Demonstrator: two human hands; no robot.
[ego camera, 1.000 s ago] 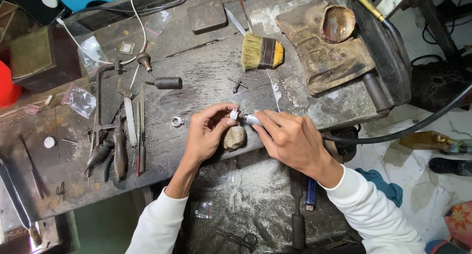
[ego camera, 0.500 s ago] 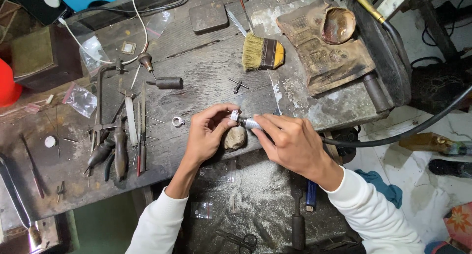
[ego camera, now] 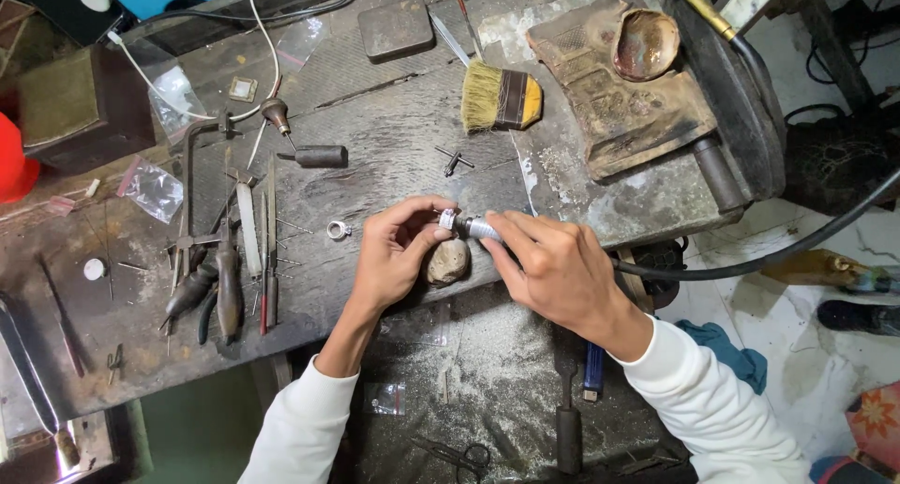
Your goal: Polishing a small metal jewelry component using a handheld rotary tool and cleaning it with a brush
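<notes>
— Bench (ego camera: 394, 156), first: what's yours like, from the left edge across?

— Dark, scarred wood, dusted grey with filings. At your far left sits a red object (ego camera: 14, 165) and a small clear plastic bag (ego camera: 155, 189). Next comes a row of slim steel files and pliers (ego camera: 225, 278) lying side by side, then a small metal ring (ego camera: 337, 229) lying alone on the wood.

— And your hands?

— Your left hand (ego camera: 394, 254) pinches a tiny silvery piece (ego camera: 448, 219) between thumb and fingertips, its grip closed tight on it, just above a rounded, worn bench peg (ego camera: 448, 262) at the bench's front edge. Your right hand (ego camera: 553, 268) is wrapped closed round a metal rotary handpiece (ego camera: 483, 229), its tip meeting that piece. A black flexible hose (ego camera: 750, 264) runs off to the right from it.

— Further right?

— A straw-coloured brush (ego camera: 497, 98) with a yellow handle, then a brown, crusted slab (ego camera: 637, 119) carrying a shiny shell-like dish (ego camera: 645, 44). Beyond the bench edge, pale, stained floor (ego camera: 797, 334).
</notes>
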